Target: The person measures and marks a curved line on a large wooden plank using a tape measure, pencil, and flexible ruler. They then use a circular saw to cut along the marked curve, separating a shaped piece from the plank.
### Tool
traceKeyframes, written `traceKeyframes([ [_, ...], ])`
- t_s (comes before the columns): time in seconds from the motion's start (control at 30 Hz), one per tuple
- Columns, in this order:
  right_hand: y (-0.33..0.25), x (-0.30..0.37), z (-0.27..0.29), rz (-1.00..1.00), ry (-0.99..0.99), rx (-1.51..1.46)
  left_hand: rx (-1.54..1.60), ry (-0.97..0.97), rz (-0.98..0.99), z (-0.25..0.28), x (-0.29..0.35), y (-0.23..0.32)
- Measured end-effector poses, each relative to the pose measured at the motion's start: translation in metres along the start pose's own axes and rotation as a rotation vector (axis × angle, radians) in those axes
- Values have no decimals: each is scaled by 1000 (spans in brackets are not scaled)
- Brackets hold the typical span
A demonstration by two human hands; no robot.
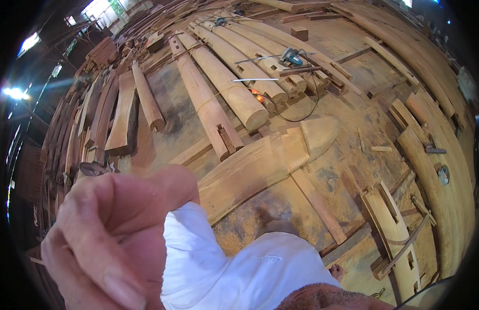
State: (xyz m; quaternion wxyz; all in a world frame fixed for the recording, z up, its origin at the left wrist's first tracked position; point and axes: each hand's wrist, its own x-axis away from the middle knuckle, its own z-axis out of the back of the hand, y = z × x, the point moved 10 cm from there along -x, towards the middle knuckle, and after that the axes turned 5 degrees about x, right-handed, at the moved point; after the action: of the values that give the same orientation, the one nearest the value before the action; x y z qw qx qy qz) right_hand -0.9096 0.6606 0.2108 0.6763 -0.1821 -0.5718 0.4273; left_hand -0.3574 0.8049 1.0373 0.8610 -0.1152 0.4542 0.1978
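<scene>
My left hand fills the lower left, very close and large, with its fingers loosely curled. A hollow shows between the bent fingers and the palm, and I see nothing held in it. My right hand is not in view. Beyond the left hand, a thick shaped timber lies across the floor, with a stepped cut near its rounded right end. The hand hides part of that timber's left side and overlaps it only in the picture; contact cannot be made out.
Long round posts lie side by side ahead, one mortised. A teal power tool sits on them, and a dark cord loops nearby. A slotted beam lies at right beside long timbers. Planks lean at left.
</scene>
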Motion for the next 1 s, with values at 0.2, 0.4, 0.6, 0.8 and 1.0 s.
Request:
traceKeyframes([
  [0.2, -93, -54, -47, 53, -81, 112, -138, -25, 151, 28, 0, -17],
  [0.4, -71, -109, -60, 196, -305, 378, -315, 726, 793, -43, 215, -168],
  [0.6, -47, -198, -55, 361, -433, 550, -592, 365, 2018, -294, 615, -43],
  [0.8, -152, -258, 5, 16, -263, 507, 266, 160, 2970, -506, 682, 210],
  [1.0, -219, -299, -32, 139, -480, 619, -63, 970, 2591, -503, 681, 245],
])
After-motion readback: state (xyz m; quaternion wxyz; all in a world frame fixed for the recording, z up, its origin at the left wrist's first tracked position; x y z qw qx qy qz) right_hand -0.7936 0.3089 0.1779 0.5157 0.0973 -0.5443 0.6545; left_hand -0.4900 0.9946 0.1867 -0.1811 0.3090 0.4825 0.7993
